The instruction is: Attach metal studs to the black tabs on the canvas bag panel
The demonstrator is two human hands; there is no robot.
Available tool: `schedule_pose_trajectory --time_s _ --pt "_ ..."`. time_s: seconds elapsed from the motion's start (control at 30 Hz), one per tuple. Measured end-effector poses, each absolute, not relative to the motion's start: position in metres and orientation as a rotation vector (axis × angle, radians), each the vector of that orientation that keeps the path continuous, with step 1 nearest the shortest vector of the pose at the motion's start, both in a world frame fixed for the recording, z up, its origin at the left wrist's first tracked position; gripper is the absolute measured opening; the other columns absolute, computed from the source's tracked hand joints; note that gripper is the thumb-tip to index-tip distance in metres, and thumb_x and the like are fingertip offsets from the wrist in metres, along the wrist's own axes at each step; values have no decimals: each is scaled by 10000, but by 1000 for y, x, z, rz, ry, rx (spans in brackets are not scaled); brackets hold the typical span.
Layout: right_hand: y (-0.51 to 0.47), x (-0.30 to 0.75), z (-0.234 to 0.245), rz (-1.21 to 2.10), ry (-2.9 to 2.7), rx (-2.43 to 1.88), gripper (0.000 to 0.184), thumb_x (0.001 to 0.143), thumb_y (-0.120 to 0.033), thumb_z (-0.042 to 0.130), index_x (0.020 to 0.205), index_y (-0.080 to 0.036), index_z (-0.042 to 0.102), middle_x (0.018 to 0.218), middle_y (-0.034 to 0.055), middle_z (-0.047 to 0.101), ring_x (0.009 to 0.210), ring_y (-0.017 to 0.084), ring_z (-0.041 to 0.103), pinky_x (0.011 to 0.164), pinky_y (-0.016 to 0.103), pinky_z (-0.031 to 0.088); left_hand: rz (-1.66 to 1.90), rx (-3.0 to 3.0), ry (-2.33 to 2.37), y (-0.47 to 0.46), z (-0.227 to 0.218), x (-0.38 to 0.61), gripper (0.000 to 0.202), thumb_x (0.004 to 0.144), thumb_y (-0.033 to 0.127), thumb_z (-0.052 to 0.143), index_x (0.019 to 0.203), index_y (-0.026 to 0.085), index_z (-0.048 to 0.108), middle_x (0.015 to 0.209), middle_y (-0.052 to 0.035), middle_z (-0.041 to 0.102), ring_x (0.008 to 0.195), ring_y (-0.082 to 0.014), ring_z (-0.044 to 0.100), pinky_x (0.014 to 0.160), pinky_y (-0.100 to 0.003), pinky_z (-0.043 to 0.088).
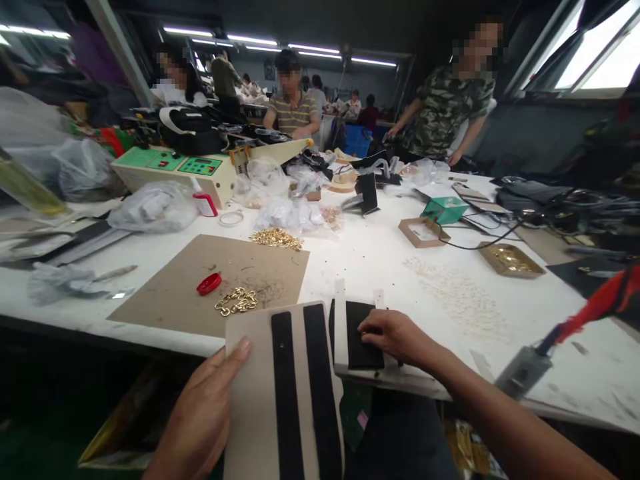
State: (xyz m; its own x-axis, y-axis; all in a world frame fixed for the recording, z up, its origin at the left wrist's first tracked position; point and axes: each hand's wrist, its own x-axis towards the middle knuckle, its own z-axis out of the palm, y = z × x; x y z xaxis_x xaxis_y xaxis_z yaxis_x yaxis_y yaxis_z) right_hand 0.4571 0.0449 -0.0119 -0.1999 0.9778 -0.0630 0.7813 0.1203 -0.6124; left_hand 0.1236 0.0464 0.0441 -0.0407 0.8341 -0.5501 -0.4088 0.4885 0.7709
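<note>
My left hand [203,413] grips the left edge of a beige board [255,400] that carries two long black strips [300,393], held tilted over the table's front edge. My right hand [395,337] rests fingers-down on a short black strip [361,337] that lies on the white table [380,260] beside a white strip [340,320]. A gold chain [236,301] and a red cap [209,284] lie on a brown cardboard sheet [200,287] just beyond my left hand.
A pile of gold fittings [276,238] sits behind the cardboard, small pale pieces [457,293] lie scattered at right. A green-panelled machine [175,170], plastic bags, a teal box [444,209] and a gold tray [510,260] stand farther back. Other people work across the table.
</note>
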Motion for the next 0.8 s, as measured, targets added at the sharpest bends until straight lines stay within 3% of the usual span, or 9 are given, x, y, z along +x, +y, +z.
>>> schedule_pose_trajectory --time_s 0.2,0.4,0.6,0.8 --pt "62 463 -9 685 -2254 -1689 204 886 -197 682 1016 -295 804 1008 7 742 919 215 688 825 308 488 1038 391 1267 47 42 134 418 829 219 795 1239 170 729 1140 -113 794 1075 -308 754 958 -392 625" --pt "74 473 -7 964 -2155 -1634 196 815 -202 731 987 -271 792 982 2 747 901 221 681 824 311 499 1031 393 1296 52 39 139 388 847 219 782 1230 180 736 1202 -106 776 1149 -309 724 924 -356 640" --pt "76 477 -8 1024 -2142 -1508 205 906 -217 602 980 -261 789 995 6 758 935 211 685 886 318 498 1030 408 1278 57 30 138 401 842 223 793 1238 191 736 1251 -91 759 1193 -299 703 877 -296 648" --pt "74 465 -1 947 -2123 -1712 180 901 -210 594 928 -229 771 962 30 755 874 217 675 779 303 488 1019 377 1281 57 27 135 380 844 235 785 1219 190 745 1221 -95 770 1178 -311 710 938 -357 633"
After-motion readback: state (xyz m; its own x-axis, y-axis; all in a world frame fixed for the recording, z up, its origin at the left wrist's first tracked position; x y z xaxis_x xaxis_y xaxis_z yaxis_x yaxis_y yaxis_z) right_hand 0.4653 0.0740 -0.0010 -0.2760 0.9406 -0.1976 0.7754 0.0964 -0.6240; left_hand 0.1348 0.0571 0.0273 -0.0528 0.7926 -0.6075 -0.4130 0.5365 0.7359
